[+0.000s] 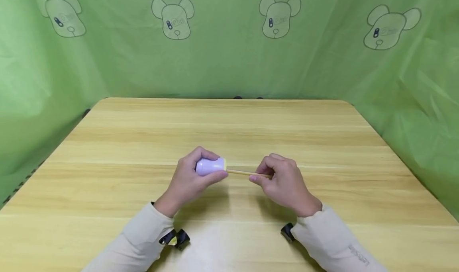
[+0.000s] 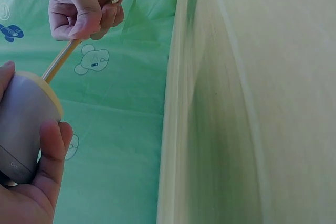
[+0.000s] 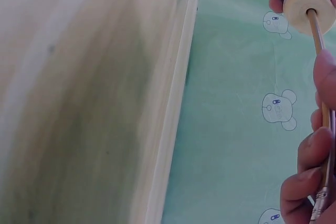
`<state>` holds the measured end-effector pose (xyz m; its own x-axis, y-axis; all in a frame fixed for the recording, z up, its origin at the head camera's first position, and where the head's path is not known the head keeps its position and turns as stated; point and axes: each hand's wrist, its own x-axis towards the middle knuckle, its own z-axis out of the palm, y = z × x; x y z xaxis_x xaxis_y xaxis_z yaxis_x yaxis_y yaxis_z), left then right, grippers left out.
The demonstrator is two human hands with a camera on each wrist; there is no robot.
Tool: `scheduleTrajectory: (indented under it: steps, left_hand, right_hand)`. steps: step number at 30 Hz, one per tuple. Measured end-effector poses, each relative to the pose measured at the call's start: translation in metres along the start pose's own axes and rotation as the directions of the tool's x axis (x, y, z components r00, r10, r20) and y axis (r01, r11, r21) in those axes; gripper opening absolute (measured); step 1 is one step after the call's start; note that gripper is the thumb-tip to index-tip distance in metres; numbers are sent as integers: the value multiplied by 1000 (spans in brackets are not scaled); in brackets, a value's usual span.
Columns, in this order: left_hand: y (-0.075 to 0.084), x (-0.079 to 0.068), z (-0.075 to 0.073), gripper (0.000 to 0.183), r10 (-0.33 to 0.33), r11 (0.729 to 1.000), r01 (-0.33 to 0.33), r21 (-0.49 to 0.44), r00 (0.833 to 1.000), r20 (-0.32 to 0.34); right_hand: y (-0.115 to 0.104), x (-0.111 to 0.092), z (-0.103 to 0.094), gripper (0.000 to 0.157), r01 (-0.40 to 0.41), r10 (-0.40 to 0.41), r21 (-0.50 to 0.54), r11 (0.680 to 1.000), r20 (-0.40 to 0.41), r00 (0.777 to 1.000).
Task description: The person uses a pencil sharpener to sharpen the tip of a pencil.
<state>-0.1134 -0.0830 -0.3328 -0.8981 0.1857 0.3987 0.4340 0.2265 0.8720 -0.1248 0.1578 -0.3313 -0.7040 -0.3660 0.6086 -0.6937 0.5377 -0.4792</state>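
Note:
My left hand (image 1: 188, 180) grips a lilac cylindrical pencil sharpener (image 1: 210, 166) above the table, fingers and thumb round its body. Its pale yellow end (image 3: 302, 4), with a small round hole, faces right. From that hole a slim yellowish pencil (image 1: 239, 172) runs across to my right hand (image 1: 285, 180), which pinches it between thumb and curled fingers. The pencil's tip is hidden inside the sharpener. A silvery metal band (image 3: 320, 199) shows near the pencil's far end in the right wrist view.
A wood-grain table (image 1: 229, 128) with rounded far corners lies beneath both hands. Green sheeting (image 1: 229, 65) printed with mouse heads hangs behind it and along both sides. Small black devices (image 1: 287, 232) sit at the wrists, by the pale sleeves.

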Motion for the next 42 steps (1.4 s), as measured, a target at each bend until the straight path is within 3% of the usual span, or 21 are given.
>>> scheduleTrajectory:
  steps: [6, 10, 13, 17, 25, 28, 32, 34, 35, 37, 40, 42]
  left_hand:
    - [-1, -1, -2, 34, 108, 994, -108, 12, 994, -2]
    - [-1, -1, -3, 36, 169, 986, -169, 9, 986, 2]
    - [-1, 0, -2, 38, 239, 971, -239, 3, 971, 8]
    - [-3, 0, -1, 40, 331, 944, -331, -7, 944, 15]
    - [-4, 0, 0, 40, 369, 929, -369, -2, 929, 15]
    - [-5, 0, 0, 40, 395, 919, -395, -11, 918, 20]
    - [-6, 1, 1, 42, 422, 906, -421, -35, 906, 26]
    - [-7, 0, 2, 41, 415, 909, -414, -36, 909, 26]
    - [-7, 0, 3, 40, 407, 913, -407, -32, 913, 25]
    - [-7, 0, 4, 39, 384, 923, -384, -12, 923, 18]
    - [-7, 0, 5, 37, 344, 939, -344, 20, 939, 3]
    - [-6, -1, 5, 36, 322, 946, -322, 45, 947, -10]
  right_hand:
    - [1, 0, -1, 37, -20, 14, 120, 993, 51, 999]
    - [0, 2, -4, 33, -83, 57, 218, 972, 122, 991]
    - [-1, 4, -9, 29, -194, 137, 273, 942, 212, 968]
    - [-3, 6, -14, 28, -328, 234, 286, 900, 316, 919]
    - [-4, 8, -18, 27, -383, 276, 251, 889, 375, 885]
    - [-5, 10, -22, 29, -463, 321, 251, 850, 448, 834]
    - [-4, 11, -27, 35, -614, 360, 312, 725, 589, 724]
    - [-2, 10, -26, 34, -637, 367, 310, 706, 609, 703]
    - [-1, 9, -25, 33, -630, 369, 307, 713, 600, 710]
    - [1, 8, -22, 27, -588, 379, 265, 764, 553, 742]
    - [2, 7, -16, 19, -471, 364, 160, 868, 441, 821]
    - [2, 6, -13, 17, -387, 340, 70, 919, 353, 872]
